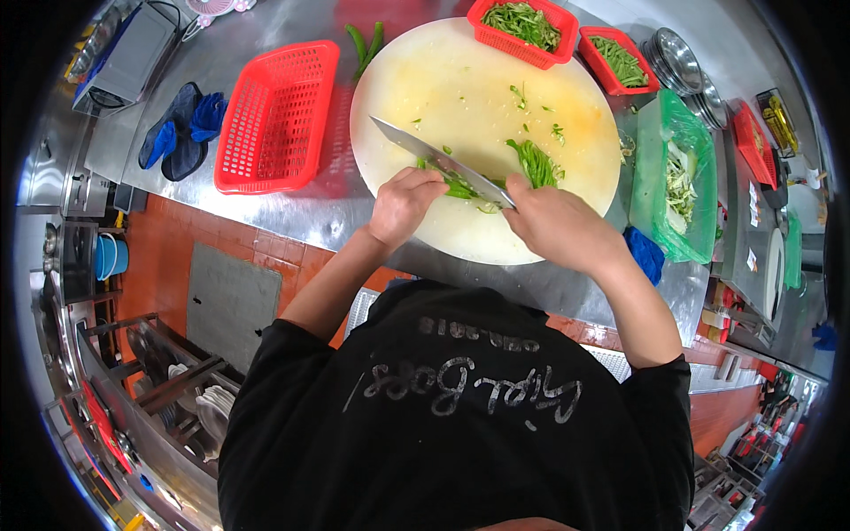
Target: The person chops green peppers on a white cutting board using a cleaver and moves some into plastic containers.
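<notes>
On a round white cutting board point(478, 86), my right hand point(564, 222) grips the handle of a kitchen knife point(435, 156). Its blade points up and to the left, lying across green chili peppers point(458, 188). My left hand point(404, 204) has its fingers closed on the left end of these peppers, close beside the blade. The blade partly hides the peppers. Just beyond my right hand lies a pile of sliced green pepper point(536, 162), and small scraps and seeds are scattered over the board.
A red plastic basket point(275, 119) stands left of the board, whole green peppers point(365, 48) behind it. Red baskets of cut greens point(521, 26) and green pieces point(619, 61) sit at the back. Rightward are a bag-lined bin point(677, 186), blue cloth point(644, 255) and stacked metal bowls point(674, 60).
</notes>
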Available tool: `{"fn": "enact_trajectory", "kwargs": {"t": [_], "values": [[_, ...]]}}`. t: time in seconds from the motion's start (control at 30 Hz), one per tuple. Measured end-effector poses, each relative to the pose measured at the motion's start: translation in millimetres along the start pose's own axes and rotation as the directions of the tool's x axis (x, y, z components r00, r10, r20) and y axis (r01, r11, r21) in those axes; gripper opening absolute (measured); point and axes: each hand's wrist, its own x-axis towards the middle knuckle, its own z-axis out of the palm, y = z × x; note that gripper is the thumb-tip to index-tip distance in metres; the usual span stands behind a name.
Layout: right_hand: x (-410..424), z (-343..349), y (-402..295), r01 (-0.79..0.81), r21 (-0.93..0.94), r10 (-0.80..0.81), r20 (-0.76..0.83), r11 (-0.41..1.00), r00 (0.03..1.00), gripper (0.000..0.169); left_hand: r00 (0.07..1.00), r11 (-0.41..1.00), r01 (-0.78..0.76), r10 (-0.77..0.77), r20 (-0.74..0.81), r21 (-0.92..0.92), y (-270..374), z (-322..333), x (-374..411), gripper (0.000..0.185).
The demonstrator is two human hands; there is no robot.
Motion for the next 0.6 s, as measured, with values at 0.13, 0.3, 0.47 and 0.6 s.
{"fn": "enact_trajectory", "kwargs": {"t": [0.13,0.3,0.47,0.6], "values": [[24.7,42.3,6.7,-0.082,0.059,0.083,-0.008,0.995,0.997,0.027,1.000,1.000,0.013,-0.013,0.019,0.002,0.4,2.1,1.7,0.016],[12.1,9.8,3.9,0.003,0.067,-0.006,0.033,0.998,0.999,0.027,1.000,1.000,-0.003,0.003,-0.004,0.013,-0.5,0.1,-0.1,0.017],[29.1,37.5,14.3,-0.060,0.136,0.063,-0.018,0.989,0.998,0.028,1.000,0.999,-0.022,0.022,0.004,-0.049,-2.7,1.5,-1.1,0.018],[10.5,2.7,5.9,0.008,0.102,-0.012,0.039,0.995,0.999,0.029,0.999,0.997,-0.037,0.037,0.003,-0.070,-7.4,-1.7,-1.1,0.019]]}}
